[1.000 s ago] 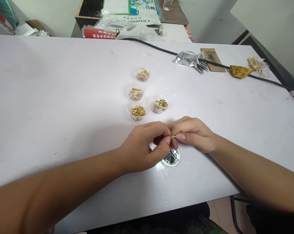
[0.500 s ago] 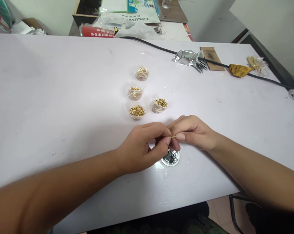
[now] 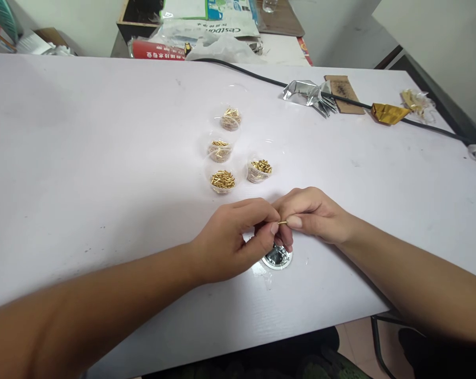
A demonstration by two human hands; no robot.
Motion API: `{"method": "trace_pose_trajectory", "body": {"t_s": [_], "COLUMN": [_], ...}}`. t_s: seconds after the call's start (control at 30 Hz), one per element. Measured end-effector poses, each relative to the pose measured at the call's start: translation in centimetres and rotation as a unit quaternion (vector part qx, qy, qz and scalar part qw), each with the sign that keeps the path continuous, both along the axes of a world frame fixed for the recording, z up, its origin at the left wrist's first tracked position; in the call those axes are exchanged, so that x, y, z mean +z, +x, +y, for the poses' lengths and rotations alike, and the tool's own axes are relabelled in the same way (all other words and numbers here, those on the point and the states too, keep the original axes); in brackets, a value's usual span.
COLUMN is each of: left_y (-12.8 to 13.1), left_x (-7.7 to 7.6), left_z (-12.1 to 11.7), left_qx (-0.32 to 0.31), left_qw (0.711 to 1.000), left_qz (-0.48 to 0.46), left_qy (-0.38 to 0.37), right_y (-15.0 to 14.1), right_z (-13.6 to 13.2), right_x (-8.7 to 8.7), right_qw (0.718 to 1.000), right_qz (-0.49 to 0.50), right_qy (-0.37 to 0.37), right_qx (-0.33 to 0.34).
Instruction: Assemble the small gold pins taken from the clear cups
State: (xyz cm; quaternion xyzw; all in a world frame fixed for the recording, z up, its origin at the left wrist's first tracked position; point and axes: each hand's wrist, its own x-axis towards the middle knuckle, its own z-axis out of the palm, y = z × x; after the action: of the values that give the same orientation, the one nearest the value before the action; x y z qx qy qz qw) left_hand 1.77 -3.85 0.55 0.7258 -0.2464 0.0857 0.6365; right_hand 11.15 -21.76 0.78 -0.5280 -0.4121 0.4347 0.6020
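Observation:
A thin gold-coloured metal pin [image 3: 283,222] bridges the fingertips of both hands. My left hand [image 3: 238,234] pinches its left end between thumb and forefinger. At the other end, the thumb and finger of my right hand [image 3: 311,213] are closed on it. Just under the hands lies a round silver dish [image 3: 278,258], partly covered by my fingers. Beyond them stand small clear plastic cups full of similar gold pins: a near cup [image 3: 222,181], a right cup [image 3: 259,171], a middle cup [image 3: 219,151] and a far cup [image 3: 230,120].
Across the back of the white table [image 3: 103,131] runs a black cable [image 3: 257,78]. Beside it lie crumpled silver foil [image 3: 307,92], a brown cardboard piece [image 3: 344,95], a gold foil packet [image 3: 388,113] and a clear bag [image 3: 417,102]. Behind the table are bags and a dark box [image 3: 139,18].
Almost nothing differs. Both hands keep the pin pinched in nearly the same place, and the whole view has shifted very slightly.

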Motion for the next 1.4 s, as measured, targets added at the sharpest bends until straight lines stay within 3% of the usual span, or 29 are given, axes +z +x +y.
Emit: {"method": "trace_pose_trajectory", "body": {"t_s": [0.7, 0.9, 1.0, 1.17, 1.4], "left_y": [-0.1, 0.0, -0.1, 0.0, 0.0], "left_x": [-0.2, -0.2, -0.2, -0.1, -0.6], "left_z": [0.0, -0.1, -0.2, 0.0, 0.1], "left_qx": [0.005, -0.034, -0.047, -0.02, -0.026], "left_qw": [1.0, 0.995, 0.984, 0.976, 0.975], "left_qz": [0.009, 0.087, 0.151, 0.195, 0.211], "left_qy": [0.004, -0.037, -0.078, -0.093, -0.072], "right_y": [-0.1, -0.6, -1.2, -2.2, -2.4], "right_z": [0.1, 0.2, 0.3, 0.7, 1.2], "right_x": [0.0, -0.4, -0.5, -0.5, -0.3], "right_qw": [1.0, 0.998, 0.993, 0.964, 0.946], "right_qz": [0.002, 0.032, -0.006, -0.121, -0.19], "right_qy": [-0.019, 0.043, 0.088, 0.122, 0.153], "right_qx": [-0.015, -0.031, -0.073, -0.203, -0.212]}}
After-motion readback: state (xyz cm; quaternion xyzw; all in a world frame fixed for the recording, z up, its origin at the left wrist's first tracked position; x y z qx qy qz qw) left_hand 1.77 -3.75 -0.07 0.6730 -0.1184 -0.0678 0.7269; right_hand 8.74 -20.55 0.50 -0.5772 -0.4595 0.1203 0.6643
